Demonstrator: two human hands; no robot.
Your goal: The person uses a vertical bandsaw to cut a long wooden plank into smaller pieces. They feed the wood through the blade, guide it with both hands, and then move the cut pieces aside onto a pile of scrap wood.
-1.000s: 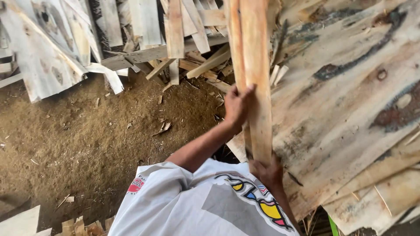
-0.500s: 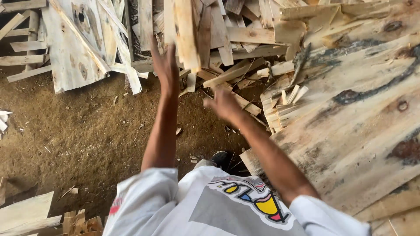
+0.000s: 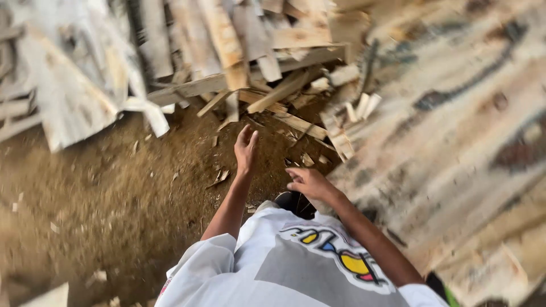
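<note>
My left hand (image 3: 245, 149) is stretched forward over the dirt floor, fingers loosely apart and holding nothing. My right hand (image 3: 307, 182) hovers lower and to the right, also empty with spread fingers, beside the edge of a large weathered plywood sheet (image 3: 455, 142). A long pale wooden plank (image 3: 222, 40) lies on the heap of wood scraps (image 3: 267, 74) ahead of both hands. My white printed shirt fills the bottom of the view. The picture is blurred by motion.
Brown sawdust-covered ground (image 3: 102, 199) spreads to the left. More broken boards and pale sheets (image 3: 68, 91) are piled at the upper left. Small wood chips lie scattered near the heap. A dark shoe (image 3: 287, 200) shows below my hands.
A second ago both hands gripped a long plank held upright. It has left my hands and now lies on the scrap heap; both arms have dropped lower, empty.
</note>
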